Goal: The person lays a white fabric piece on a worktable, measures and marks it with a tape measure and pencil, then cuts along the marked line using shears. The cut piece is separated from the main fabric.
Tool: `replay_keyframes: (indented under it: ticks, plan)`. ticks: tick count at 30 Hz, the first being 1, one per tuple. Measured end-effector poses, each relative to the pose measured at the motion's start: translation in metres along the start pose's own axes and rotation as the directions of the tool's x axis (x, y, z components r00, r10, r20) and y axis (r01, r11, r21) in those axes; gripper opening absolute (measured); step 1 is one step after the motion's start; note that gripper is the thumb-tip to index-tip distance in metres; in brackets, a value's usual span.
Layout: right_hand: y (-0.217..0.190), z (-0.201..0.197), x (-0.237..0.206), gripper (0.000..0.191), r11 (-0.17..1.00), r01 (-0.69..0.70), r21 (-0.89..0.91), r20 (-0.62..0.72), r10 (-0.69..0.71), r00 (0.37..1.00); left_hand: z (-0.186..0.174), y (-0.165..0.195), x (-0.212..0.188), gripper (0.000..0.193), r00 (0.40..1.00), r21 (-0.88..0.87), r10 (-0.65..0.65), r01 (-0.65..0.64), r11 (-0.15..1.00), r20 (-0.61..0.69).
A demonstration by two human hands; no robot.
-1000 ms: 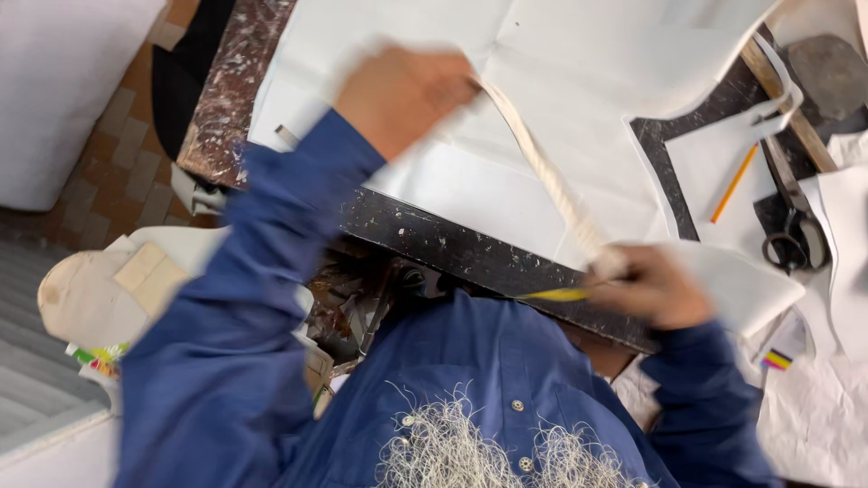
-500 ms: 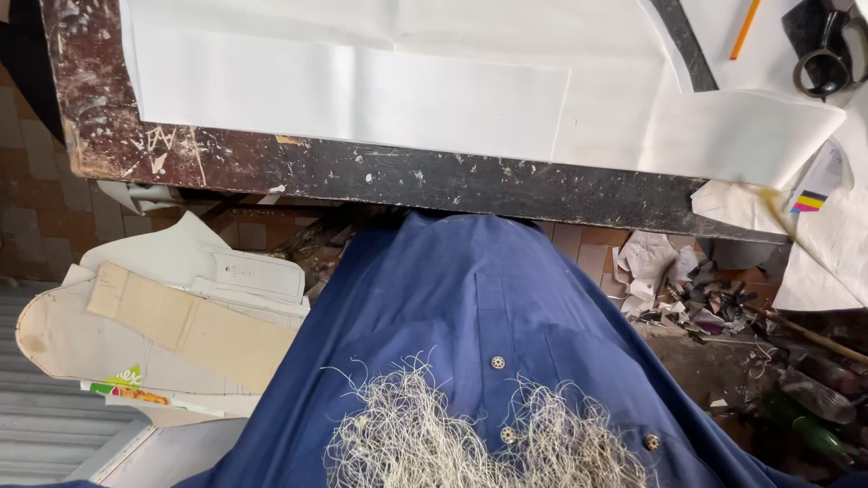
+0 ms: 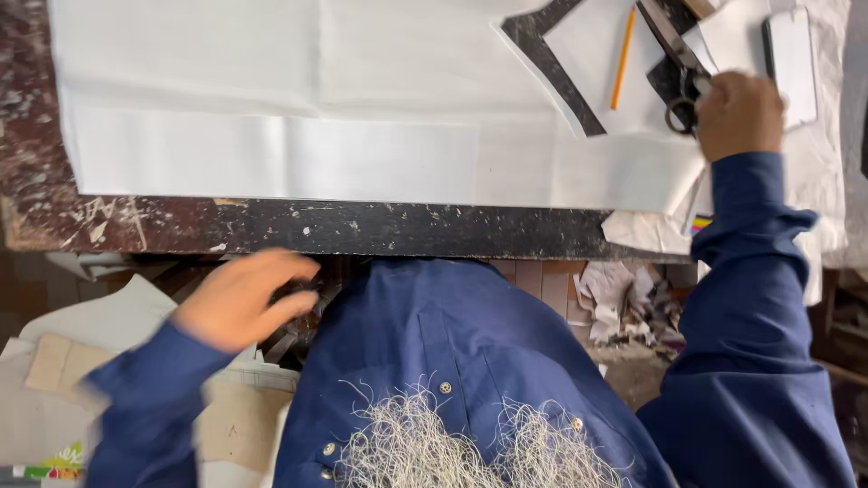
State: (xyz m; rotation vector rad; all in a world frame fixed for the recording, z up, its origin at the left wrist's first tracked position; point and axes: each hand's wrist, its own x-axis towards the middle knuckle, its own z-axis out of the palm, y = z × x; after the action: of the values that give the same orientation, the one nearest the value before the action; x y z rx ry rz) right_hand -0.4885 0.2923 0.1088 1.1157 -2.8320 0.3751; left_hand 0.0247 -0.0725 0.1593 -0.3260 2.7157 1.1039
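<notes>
A large sheet of white fabric (image 3: 298, 108) lies flat on the dark, worn worktable (image 3: 325, 228). At the table's right end, my right hand (image 3: 740, 114) is closed at the handle loops of black scissors (image 3: 676, 90), whose blades point away from me. My left hand (image 3: 240, 300) is blurred and hangs below the table's front edge, near my blue shirt (image 3: 461, 352). Its fingers are loosely extended and I see nothing in it. An orange pencil (image 3: 622, 56) lies on a cut white piece just left of the scissors.
A white rectangular object (image 3: 792, 54) lies beyond my right hand. Cut white pieces overhang the table's right corner (image 3: 646, 230). Below are crumpled scraps (image 3: 624, 303) on the floor and pale cardboard-like pieces (image 3: 99, 361) to my left. Pale threads (image 3: 434, 447) cling to my shirt.
Both hands had dropped out of sight half a second ago. Now the right hand is up at the scissors and the left has come in below the table edge. The view has shifted left.
</notes>
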Motion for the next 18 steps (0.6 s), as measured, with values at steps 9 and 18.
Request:
replay_keyframes:
  ticks: [9, 18]
  plan:
    - [-0.006, 0.020, 0.035, 0.033, 0.960, -0.071, -0.270, 0.222, 0.134, 0.966, 0.111, 0.016, 0.185, 0.030, 0.877, 0.196, 0.372, -0.325, 0.925, -0.305]
    - [-0.009, -0.031, -0.043, 0.031, 0.517, -0.531, 0.671, 0.484, 0.237, 0.842, 0.133, 0.005, 0.225, 0.025, 0.922, 0.345, 0.365, -0.304, 0.888, -0.129]
